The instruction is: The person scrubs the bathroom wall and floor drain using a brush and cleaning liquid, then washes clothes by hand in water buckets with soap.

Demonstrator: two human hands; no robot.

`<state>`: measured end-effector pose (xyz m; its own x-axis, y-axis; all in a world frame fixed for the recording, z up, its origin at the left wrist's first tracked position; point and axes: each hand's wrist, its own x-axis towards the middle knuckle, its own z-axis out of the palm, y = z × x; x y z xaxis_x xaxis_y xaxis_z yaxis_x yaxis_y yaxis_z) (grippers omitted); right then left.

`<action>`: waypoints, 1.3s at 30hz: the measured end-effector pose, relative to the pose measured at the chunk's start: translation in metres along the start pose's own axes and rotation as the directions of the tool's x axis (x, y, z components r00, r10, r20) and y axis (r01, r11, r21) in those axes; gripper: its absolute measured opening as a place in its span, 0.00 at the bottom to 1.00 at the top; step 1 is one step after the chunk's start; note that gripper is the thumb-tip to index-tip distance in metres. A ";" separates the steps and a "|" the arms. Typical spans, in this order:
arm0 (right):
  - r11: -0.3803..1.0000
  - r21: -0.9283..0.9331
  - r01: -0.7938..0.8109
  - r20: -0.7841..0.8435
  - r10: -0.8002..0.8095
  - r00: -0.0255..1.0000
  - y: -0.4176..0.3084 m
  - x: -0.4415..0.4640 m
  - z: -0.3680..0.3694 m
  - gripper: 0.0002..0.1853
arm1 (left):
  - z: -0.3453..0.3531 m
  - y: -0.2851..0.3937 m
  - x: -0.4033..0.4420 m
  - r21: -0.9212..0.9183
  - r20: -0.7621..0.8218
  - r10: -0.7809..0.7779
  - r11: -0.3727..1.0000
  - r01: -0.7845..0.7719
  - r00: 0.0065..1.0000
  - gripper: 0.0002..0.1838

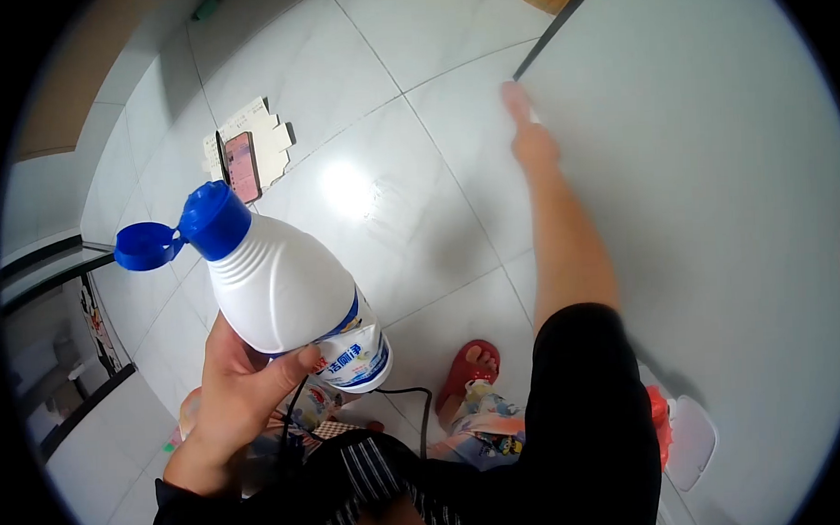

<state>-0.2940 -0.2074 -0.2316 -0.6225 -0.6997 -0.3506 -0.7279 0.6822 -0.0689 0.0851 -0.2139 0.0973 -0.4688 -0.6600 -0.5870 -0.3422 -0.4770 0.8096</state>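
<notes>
My left hand [244,389] is closed around the lower part of a white toilet cleaner bottle [286,272], its thumb pressed over the printed label. The bottle leans to the left, and its blue flip lid [147,246] hangs open beside the blue cap [215,221]. Stretched out ahead, my right hand [532,146] grips the dark edge of a large pale door [732,196]. Some of its fingers are hidden or blurred there.
On the white tiled floor [438,243] lie a phone [242,167] and a piece of cardboard [269,138]. A dark-framed glass unit [67,367] stands left. My foot in a red slipper [470,367] is below. Red plastic [661,425] shows near the door's bottom.
</notes>
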 end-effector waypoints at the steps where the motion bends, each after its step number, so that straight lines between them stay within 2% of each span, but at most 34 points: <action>1: 1.000 0.021 -0.013 0.018 0.013 1.000 0.000 -0.001 0.002 0.34 | -0.002 -0.001 0.000 -0.003 -0.004 -0.010 1.000 0.010 1.000 0.33; 3: 0.999 0.030 -0.017 0.034 0.016 0.999 0.009 -0.005 0.007 0.35 | -0.005 0.000 -0.001 0.001 0.006 0.000 1.000 0.000 1.000 0.32; 8: 0.994 0.097 0.048 0.048 -0.053 0.997 0.115 -0.103 0.062 0.40 | -0.011 0.004 -0.010 -0.032 0.027 0.018 0.999 -0.017 0.999 0.32; 9: 0.965 0.117 0.236 -0.112 -0.223 0.968 0.137 -0.130 0.071 0.42 | -0.012 0.005 -0.012 -0.043 0.017 0.008 0.999 -0.008 1.000 0.32; 11: 0.998 0.064 -0.018 0.178 0.006 0.984 0.141 -0.193 0.049 0.44 | -0.012 0.007 -0.016 -0.059 0.011 0.000 0.998 0.000 1.000 0.32; 13: 0.998 -0.010 -0.066 0.250 0.067 0.966 0.150 -0.227 0.053 0.45 | -0.009 0.008 -0.018 -0.059 -0.003 0.026 0.998 -0.027 1.000 0.32; 14: 0.998 -0.012 -0.066 0.252 0.067 0.965 0.151 -0.225 0.061 0.45 | -0.009 0.009 -0.020 -0.061 -0.003 0.024 0.998 -0.024 1.000 0.32; 16: 0.996 0.088 0.010 0.070 -0.017 0.997 0.143 -0.214 0.075 0.43 | -0.007 0.009 -0.020 -0.040 0.010 0.063 0.997 -0.063 0.998 0.32; 18: 0.979 0.206 0.009 -0.010 -0.007 1.000 0.118 -0.169 0.084 0.41 | -0.005 0.009 -0.016 -0.013 0.013 0.060 0.998 -0.060 0.998 0.32; 19: 0.978 0.206 0.027 -0.045 -0.018 0.999 0.105 -0.144 0.090 0.41 | -0.004 0.008 -0.014 0.007 0.016 0.063 0.998 -0.063 0.998 0.31; 21: 0.975 0.176 -0.135 0.075 0.123 0.989 0.049 -0.106 0.062 0.42 | -0.001 0.006 -0.004 0.018 0.010 0.059 0.998 -0.059 0.998 0.31; 23: 0.986 0.159 -0.053 0.145 0.030 0.989 0.006 -0.095 0.058 0.42 | -0.001 0.003 0.001 0.042 -0.010 0.047 0.998 -0.046 0.999 0.30; 25: 0.982 0.123 0.141 0.127 -0.157 0.979 -0.028 -0.126 0.069 0.42 | -0.002 0.004 0.008 0.085 -0.023 0.045 0.995 -0.043 0.999 0.31; 26: 0.983 0.124 0.137 0.124 -0.152 0.981 -0.025 -0.140 0.078 0.42 | -0.002 0.004 0.009 0.112 -0.036 0.030 0.993 -0.026 0.999 0.31; 27: 0.980 0.143 0.135 0.037 -0.142 0.989 -0.023 -0.152 0.082 0.42 | 0.001 0.001 0.010 0.102 -0.014 0.110 0.989 -0.108 0.994 0.33; 28: 0.978 0.161 0.137 -0.047 -0.131 0.990 -0.022 -0.157 0.085 0.41 | 0.002 0.000 0.012 0.105 -0.010 0.116 0.988 -0.114 0.993 0.33; 30: 0.998 0.008 0.061 0.145 -0.062 0.988 0.018 -0.148 0.069 0.41 | 0.000 -0.001 0.012 0.076 0.010 0.115 0.990 -0.116 0.993 0.35; 32: 0.993 0.100 -0.063 -0.018 0.065 0.998 0.061 -0.152 0.077 0.42 | -0.003 -0.003 0.011 0.080 0.002 0.112 0.991 -0.112 0.994 0.35; 33: 0.993 0.098 -0.064 -0.019 0.066 0.998 0.062 -0.157 0.081 0.42 | -0.004 -0.003 0.012 0.079 -0.003 0.116 0.990 -0.115 0.993 0.36; 35: 0.965 0.177 -0.194 0.001 0.197 0.980 0.067 -0.176 0.090 0.42 | -0.002 -0.004 0.010 0.079 -0.014 0.115 0.990 -0.113 0.993 0.35; 36: 0.965 0.174 -0.198 -0.001 0.201 0.980 0.057 -0.190 0.094 0.42 | -0.003 -0.003 0.011 0.087 -0.025 0.128 0.988 -0.125 0.992 0.35; 38: 0.986 0.129 0.102 0.076 -0.113 0.991 0.030 -0.220 0.102 0.42 | -0.006 -0.003 0.009 0.093 -0.017 0.127 0.988 -0.125 0.992 0.34; 39: 0.988 0.127 0.094 0.076 -0.104 0.992 0.032 -0.222 0.099 0.42 | -0.005 -0.004 0.009 0.102 -0.016 0.132 0.986 -0.130 0.991 0.33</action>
<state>-0.1508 -0.0092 -0.2487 -0.5197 -0.7485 -0.4118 -0.7408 0.6350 -0.2191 0.0867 -0.2212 0.0885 -0.4964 -0.7268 -0.4748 -0.3594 -0.3258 0.8745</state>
